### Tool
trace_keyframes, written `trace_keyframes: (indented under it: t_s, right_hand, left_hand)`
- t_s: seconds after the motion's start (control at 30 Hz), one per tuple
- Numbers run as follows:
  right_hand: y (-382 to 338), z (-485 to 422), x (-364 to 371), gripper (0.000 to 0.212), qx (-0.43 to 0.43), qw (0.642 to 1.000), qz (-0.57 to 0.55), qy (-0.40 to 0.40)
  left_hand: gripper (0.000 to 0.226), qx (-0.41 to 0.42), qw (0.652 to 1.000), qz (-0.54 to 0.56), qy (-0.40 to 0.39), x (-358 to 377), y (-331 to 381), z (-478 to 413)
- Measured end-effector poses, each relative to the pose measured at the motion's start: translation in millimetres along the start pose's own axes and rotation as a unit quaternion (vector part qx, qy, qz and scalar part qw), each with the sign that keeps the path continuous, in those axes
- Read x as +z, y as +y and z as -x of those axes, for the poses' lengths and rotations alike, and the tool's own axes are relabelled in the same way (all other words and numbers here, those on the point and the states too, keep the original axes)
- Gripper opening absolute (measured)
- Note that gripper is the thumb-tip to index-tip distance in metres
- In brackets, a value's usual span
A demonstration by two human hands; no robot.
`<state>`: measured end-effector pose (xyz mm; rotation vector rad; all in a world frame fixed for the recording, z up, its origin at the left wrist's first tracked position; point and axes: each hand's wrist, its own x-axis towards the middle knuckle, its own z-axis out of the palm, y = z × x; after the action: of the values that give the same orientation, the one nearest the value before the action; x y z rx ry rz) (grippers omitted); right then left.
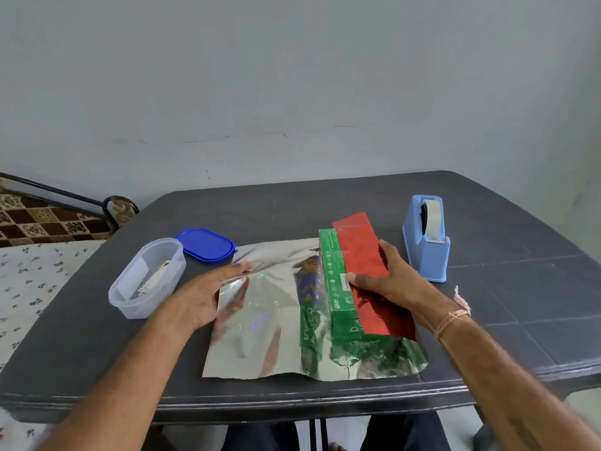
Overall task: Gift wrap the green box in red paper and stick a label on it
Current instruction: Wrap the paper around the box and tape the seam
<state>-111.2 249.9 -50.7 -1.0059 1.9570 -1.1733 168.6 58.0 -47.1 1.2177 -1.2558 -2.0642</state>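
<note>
The long green box (335, 281) stands on its narrow side on the wrapping paper (260, 320), whose shiny silver inner face is up. The paper's right edge is folded up, and its red face (364, 252) lies against the box's right side. My right hand (387, 281) grips the box and that red flap together, thumb on the box's top edge. My left hand (208, 288) lies flat with straight fingers on the paper's left edge. A clear plastic tub (146, 278) at the left holds what look like paper labels.
A light blue tape dispenser (427, 239) stands right of the box. The tub's blue lid (206, 244) lies behind the paper's left corner. The dark grey table (487, 320) has its front edge close to me. A bed with patterned cloth (32, 271) is at the left.
</note>
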Motion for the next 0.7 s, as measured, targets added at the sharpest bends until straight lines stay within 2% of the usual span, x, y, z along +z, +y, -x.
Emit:
trace_keyframes:
  t_s: [0.1,0.17,0.23,0.37,0.6,0.7]
  right_hand:
    - [-0.9,0.2,-0.1,0.107,0.003,1.0,0.002,-0.002]
    - [-1.2,0.2,-0.1,0.107,0.0,1.0,0.003,0.0]
    - [-1.4,0.4,-0.2,0.106,-0.002,1.0,0.002,-0.001]
    - [-2.4,0.5,-0.5,0.113,0.002,1.0,0.001,-0.001]
    - [-2.4,1.1,0.3,0.121,0.007,1.0,0.01,0.0]
    - [-4.0,1.7,-0.9,0.111,0.002,1.0,0.002,-0.004]
  left_hand:
    - [0.038,0.038,0.999,0.026,-0.014,4.1,6.7,-0.9]
    - [0.041,0.092,0.995,-0.047,0.018,3.8,10.7,-6.5]
    - [0.055,0.124,0.986,-0.11,0.024,2.0,17.3,-9.7]
    - [0.077,0.158,0.972,-0.172,-0.025,10.3,41.0,-4.8]
    - [0.087,0.158,0.947,-0.239,-0.144,66.0,79.0,-1.2]
    - [0.105,0.159,0.929,-0.279,-0.184,99.9,86.5,-5.3]
